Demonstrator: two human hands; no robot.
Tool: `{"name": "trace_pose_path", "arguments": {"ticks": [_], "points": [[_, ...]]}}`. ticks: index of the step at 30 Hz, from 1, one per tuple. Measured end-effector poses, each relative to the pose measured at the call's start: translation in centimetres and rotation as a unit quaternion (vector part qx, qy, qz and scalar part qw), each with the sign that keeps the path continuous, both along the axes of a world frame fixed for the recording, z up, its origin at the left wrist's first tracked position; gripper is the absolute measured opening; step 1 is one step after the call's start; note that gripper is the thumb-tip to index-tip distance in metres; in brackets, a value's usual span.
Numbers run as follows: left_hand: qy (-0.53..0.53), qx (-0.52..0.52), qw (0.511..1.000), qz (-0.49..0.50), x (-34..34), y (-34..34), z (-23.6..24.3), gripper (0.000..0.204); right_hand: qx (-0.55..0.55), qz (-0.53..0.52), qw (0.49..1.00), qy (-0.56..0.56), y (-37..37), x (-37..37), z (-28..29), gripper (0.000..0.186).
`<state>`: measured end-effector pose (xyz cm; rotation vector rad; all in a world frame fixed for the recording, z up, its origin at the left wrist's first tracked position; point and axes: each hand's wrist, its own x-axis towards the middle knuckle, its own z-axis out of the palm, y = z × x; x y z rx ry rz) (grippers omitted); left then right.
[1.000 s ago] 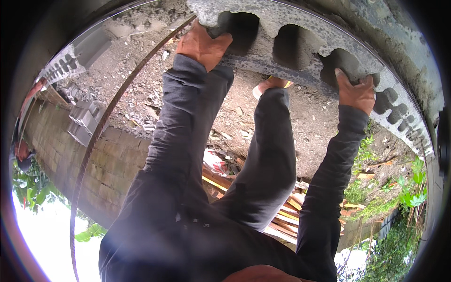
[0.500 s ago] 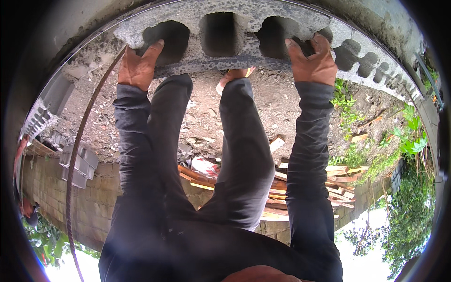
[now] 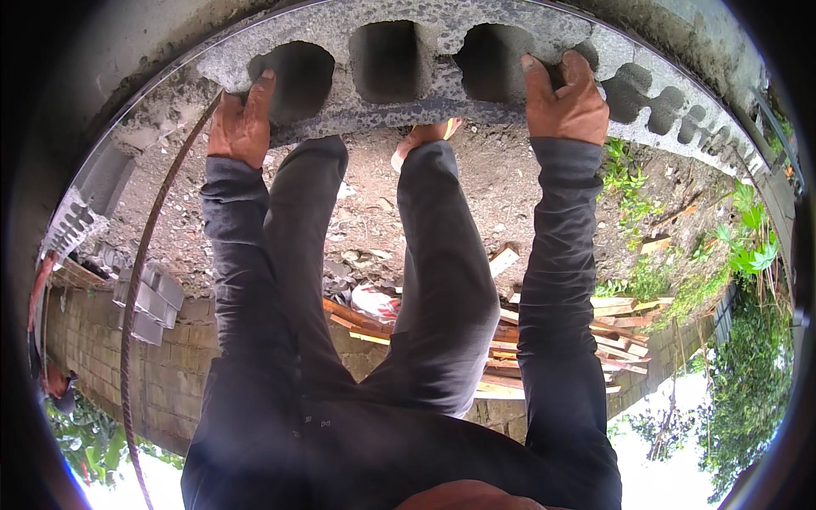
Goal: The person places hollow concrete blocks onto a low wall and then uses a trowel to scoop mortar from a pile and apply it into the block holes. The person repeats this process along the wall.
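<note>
A grey concrete hollow block (image 3: 438, 64) lies across the top of the view, its dark openings facing me. My left hand (image 3: 240, 127) grips its left end, the thumb lying along the face beside the left opening and the fingers hidden behind. At the right end my right hand (image 3: 569, 106) is closed on the block, thumb and forefinger raised at the edge of an opening. Further right, a line of hollow blocks (image 3: 663, 110) continues along the curve; where the held block ends against it is hard to make out.
A rusty rebar rod (image 3: 146, 238) rises close beside my left hand. Loose grey blocks (image 3: 153, 297) stand near a block wall (image 3: 93, 340). Split wood pieces (image 3: 616, 348) lie on the rubble ground behind my legs. Green plants (image 3: 752, 229) grow at right. Another person (image 3: 58, 382) shows at the left edge.
The block has shifted slightly left in view, its left end a little lower. My left hand has moved left with it, and my right hand sits slightly higher.
</note>
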<state>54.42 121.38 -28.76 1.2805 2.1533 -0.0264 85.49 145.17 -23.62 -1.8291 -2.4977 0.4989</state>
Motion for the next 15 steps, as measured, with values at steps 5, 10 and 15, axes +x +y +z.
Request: {"name": "trace_pose_path", "arguments": {"ticks": [5,10,15], "points": [[-0.067,0.03,0.988,0.139,0.3,0.6,-0.1,0.04,-0.019,-0.01,1.0,-0.01,0.2,-0.1,0.1,0.057],[-0.088,0.021,0.975,0.204,0.7,1.2,0.6,0.052,-0.034,-0.028,0.999,-0.029,0.0,-0.1,0.6,0.049],[-0.073,0.014,0.981,0.177,0.7,1.3,1.0,0.054,-0.038,-0.022,0.999,-0.021,0.0,0.1,0.7,0.051]]}}
